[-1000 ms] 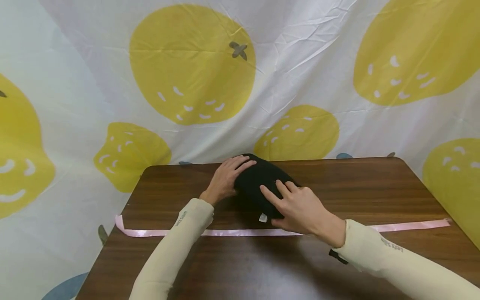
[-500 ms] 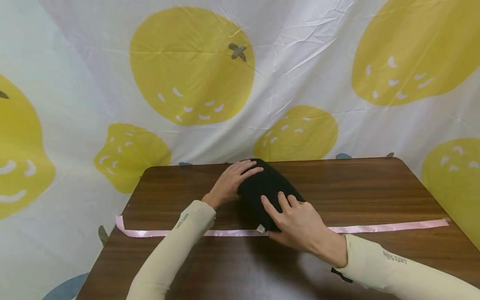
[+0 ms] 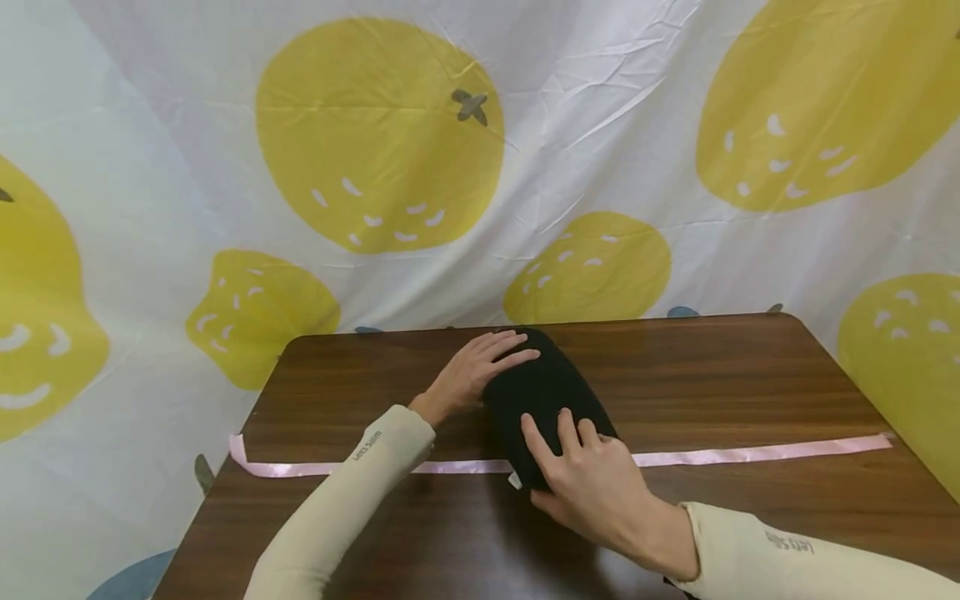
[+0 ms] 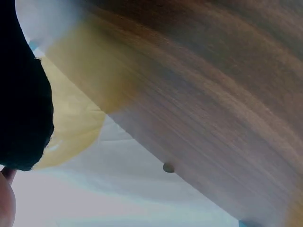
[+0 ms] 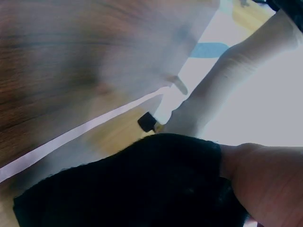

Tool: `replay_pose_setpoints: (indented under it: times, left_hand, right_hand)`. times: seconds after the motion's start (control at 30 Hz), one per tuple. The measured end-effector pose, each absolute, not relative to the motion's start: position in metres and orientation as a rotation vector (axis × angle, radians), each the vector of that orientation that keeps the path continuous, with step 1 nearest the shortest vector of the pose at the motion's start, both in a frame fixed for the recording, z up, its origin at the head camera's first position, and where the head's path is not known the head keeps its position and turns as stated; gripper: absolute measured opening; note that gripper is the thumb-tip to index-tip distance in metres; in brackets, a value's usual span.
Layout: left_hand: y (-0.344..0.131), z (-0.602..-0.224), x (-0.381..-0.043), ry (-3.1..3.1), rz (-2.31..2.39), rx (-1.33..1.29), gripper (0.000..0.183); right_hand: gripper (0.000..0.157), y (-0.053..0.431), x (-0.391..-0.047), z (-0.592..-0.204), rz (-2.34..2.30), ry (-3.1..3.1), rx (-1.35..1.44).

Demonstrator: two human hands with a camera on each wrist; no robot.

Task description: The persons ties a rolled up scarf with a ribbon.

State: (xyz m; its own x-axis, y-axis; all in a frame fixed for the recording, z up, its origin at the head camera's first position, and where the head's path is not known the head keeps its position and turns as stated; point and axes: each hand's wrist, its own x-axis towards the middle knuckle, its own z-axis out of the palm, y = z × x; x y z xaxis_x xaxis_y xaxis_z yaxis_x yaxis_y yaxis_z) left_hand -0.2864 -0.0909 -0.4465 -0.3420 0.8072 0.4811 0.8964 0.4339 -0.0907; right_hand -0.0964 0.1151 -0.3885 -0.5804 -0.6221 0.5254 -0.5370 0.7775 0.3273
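Note:
A black, soft, cushion-like fabric item (image 3: 543,387) is held slantwise over the table, with a small white tag (image 3: 515,481) at its near corner. My left hand (image 3: 474,365) grips its far left end, fingers laid over the top. On the near right end, my right hand (image 3: 600,487) holds it with bent fingers on top and the thumb at the near edge. The left wrist view catches only the dark edge of the item (image 4: 23,109) and a bit of finger. In the right wrist view the black fabric (image 5: 128,184) covers the bottom.
A pink ribbon (image 3: 765,457) runs across the brown wooden table (image 3: 712,375), passing beneath the item. Behind the table hangs a white cloth (image 3: 577,100) printed with yellow fruit. A shadow falls on the tabletop near the right hand.
Both hands have brought the black item nearer and slightly right, turning it more lengthwise. Its tagged corner has come over the near side of the pink ribbon.

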Motion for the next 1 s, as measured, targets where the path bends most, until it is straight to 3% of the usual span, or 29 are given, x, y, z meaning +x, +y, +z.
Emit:
replay_pose_setpoints:
  times: [0.63,1.0]
  left_hand:
    - [-0.080,-0.446,-0.275,-2.181,-0.228,-1.568,0.094]
    - [-0.076,-0.456,-0.270,-2.183,-0.169,-1.623,0.082]
  right_hand:
    - [0.082,0.102,-0.067,-0.396,-0.199,-2.342,0.759]
    - [0.082,0.097,-0.059,-0.409,-0.198,-2.387,0.735]
